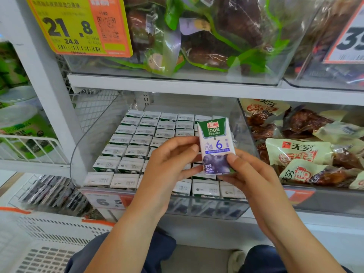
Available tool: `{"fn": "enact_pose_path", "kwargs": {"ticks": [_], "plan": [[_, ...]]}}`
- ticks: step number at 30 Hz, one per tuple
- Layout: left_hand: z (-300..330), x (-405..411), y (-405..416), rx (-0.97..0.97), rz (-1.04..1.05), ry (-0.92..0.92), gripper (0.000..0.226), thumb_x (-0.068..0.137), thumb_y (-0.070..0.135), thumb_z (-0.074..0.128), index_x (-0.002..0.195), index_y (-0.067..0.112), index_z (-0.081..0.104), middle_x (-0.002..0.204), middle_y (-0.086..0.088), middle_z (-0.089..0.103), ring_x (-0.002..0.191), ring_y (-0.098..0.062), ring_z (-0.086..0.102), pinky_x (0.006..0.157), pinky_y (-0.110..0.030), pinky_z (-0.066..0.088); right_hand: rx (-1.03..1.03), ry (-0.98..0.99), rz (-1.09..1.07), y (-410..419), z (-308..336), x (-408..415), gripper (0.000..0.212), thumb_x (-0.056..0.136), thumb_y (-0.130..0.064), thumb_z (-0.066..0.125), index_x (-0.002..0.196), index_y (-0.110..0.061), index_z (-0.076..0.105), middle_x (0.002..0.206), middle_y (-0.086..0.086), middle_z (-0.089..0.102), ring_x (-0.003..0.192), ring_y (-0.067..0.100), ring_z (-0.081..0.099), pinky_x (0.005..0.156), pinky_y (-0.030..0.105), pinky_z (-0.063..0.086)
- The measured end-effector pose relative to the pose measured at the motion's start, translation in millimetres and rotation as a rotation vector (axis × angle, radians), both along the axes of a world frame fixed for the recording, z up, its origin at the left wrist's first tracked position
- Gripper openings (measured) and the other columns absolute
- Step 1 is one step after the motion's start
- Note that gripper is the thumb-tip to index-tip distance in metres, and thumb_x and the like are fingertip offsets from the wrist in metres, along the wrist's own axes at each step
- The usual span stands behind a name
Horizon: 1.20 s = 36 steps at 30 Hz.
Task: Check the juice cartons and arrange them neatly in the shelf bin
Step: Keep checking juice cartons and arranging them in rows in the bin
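Note:
A small juice carton (215, 143), white with a green top, a blue 6 and a blueberry picture, is held upright above the clear shelf bin (86, 138), its front facing me. My left hand (167, 166) pinches its left side with thumb and fingers. My right hand (248, 174) grips its lower right corner, thumb on the blueberry picture. Below, several rows of cartons (134, 142) stand packed in the bin, their white tops showing. My hands hide part of the rows.
A white perforated basket (45, 239) sits at lower left. Bags of braised meat snacks (303, 154) fill the bin to the right. Vacuum-packed goods (206, 36) lie in the bin on the shelf above, behind a yellow 21.8 price tag (76, 26). Green tubs (19, 127) stand left.

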State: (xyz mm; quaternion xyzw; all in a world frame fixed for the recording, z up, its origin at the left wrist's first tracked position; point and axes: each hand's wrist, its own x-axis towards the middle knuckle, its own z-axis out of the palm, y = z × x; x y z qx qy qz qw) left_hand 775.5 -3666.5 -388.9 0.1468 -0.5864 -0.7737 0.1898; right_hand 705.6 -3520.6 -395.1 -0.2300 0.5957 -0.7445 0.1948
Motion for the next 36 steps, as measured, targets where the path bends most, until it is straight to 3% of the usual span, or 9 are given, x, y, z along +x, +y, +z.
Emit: {"fn": "enact_pose_path", "kwargs": {"ticks": [5, 9, 12, 15, 19, 24, 29, 33, 36], "plan": [[-0.9, 0.9, -0.6, -0.013, -0.024, 0.007, 0.017, 0.092, 0.006, 0.059, 0.102, 0.015, 0.069, 0.096, -0.004, 0.075, 0.09, -0.017, 0.072, 0.066, -0.022, 0.057, -0.005, 0.013, 0.001, -0.6, -0.4, 0.0, 0.021, 0.079, -0.03, 0.065, 0.096, -0.021, 0.075, 0.098, -0.001, 0.075, 0.091, 0.011, 0.069, 0.073, 0.017, 0.053], [2.6, 0.9, -1.4, -0.022, 0.006, -0.042, 0.015, 0.09, 0.022, 0.061, 0.098, 0.022, 0.075, 0.093, -0.002, 0.076, 0.083, -0.014, 0.072, 0.062, -0.021, 0.056, 0.034, 0.18, -0.054, -2.3, -0.5, 5.1, 0.027, 0.084, -0.026, 0.067, 0.111, -0.023, 0.067, 0.101, -0.004, 0.073, 0.096, 0.012, 0.068, 0.08, 0.021, 0.054], [5.2, 1.5, -3.1, 0.006, 0.013, -0.109, 0.043, 0.068, 0.058, 0.06, 0.087, 0.023, 0.078, 0.089, 0.0, 0.075, 0.068, -0.012, 0.067, 0.058, -0.024, 0.055, 0.294, 0.574, -0.262, -1.6, -6.7, 9.7, 0.039, 0.084, -0.036, 0.067, 0.121, -0.03, 0.059, 0.109, -0.015, 0.066, 0.102, 0.0, 0.059, 0.082, 0.014, 0.048], [5.4, 1.7, -4.7, 0.01, -0.031, -0.134, 0.068, 0.063, 0.071, 0.052, 0.099, 0.019, 0.075, 0.092, -0.005, 0.074, 0.069, -0.014, 0.069, 0.062, -0.028, 0.056, 0.473, 0.943, -0.372, -1.4, -13.1, 9.3, 0.048, 0.082, -0.03, 0.065, 0.129, -0.023, 0.057, 0.116, -0.007, 0.059, 0.105, 0.009, 0.056, 0.083, 0.023, 0.049], [3.3, 0.5, -1.7, 0.024, -0.052, -0.133, 0.045, 0.064, 0.066, 0.061, 0.086, 0.031, 0.077, 0.089, -0.007, 0.075, 0.082, -0.018, 0.073, 0.068, -0.029, 0.058, 0.552, 1.239, -0.403, -2.3, -17.9, 3.9, 0.05, 0.078, -0.015, 0.074, 0.127, -0.017, 0.061, 0.118, 0.006, 0.061, 0.102, 0.022, 0.055, 0.075, 0.033, 0.053], [0.7, -1.5, 1.9, 0.048, -0.035, -0.055, 0.01, 0.082, 0.024, 0.072, 0.09, 0.02, 0.077, 0.09, -0.005, 0.076, 0.088, -0.019, 0.073, 0.068, -0.024, 0.057, 0.449, 1.115, -0.358, -1.9, -13.1, 1.1, 0.045, 0.084, -0.035, 0.065, 0.126, -0.018, 0.06, 0.121, -0.001, 0.056, 0.112, 0.016, 0.053, 0.092, 0.025, 0.044], [2.7, 1.1, 4.1, -0.077, -0.078, 0.083, 0.04, 0.069, 0.017, 0.079, 0.106, 0.023, 0.067, 0.097, 0.0, 0.075, 0.089, -0.015, 0.072, 0.069, -0.022, 0.056, 0.465, 0.892, -0.256, 5.8, -7.1, -7.0, 0.065, 0.074, -0.053, 0.067, 0.133, -0.035, 0.045, 0.116, -0.015, 0.052, 0.105, -0.002, 0.049, 0.089, 0.008, 0.038], [-0.2, 5.9, 1.6, -0.423, -0.113, 0.128, 0.04, 0.069, 0.017, 0.078, 0.104, 0.031, 0.065, 0.102, 0.005, 0.072, 0.096, -0.01, 0.068, 0.077, -0.024, 0.055, 0.455, 0.992, -0.314, 9.9, -7.0, -11.0, 0.059, 0.069, -0.04, 0.073, 0.124, -0.036, 0.05, 0.105, -0.012, 0.056, 0.094, 0.013, 0.057, 0.072, 0.027, 0.051], [-4.1, 6.4, 3.7, -0.58, -0.074, 0.12, 0.045, 0.069, 0.022, 0.081, 0.105, 0.04, 0.063, 0.109, 0.011, 0.067, 0.107, -0.008, 0.062, 0.082, -0.021, 0.054, 0.469, 1.121, -0.403, 10.9, -8.1, -13.5, 0.058, 0.069, -0.031, 0.074, 0.121, -0.027, 0.05, 0.106, -0.003, 0.057, 0.094, 0.017, 0.057, 0.07, 0.028, 0.049]]}}
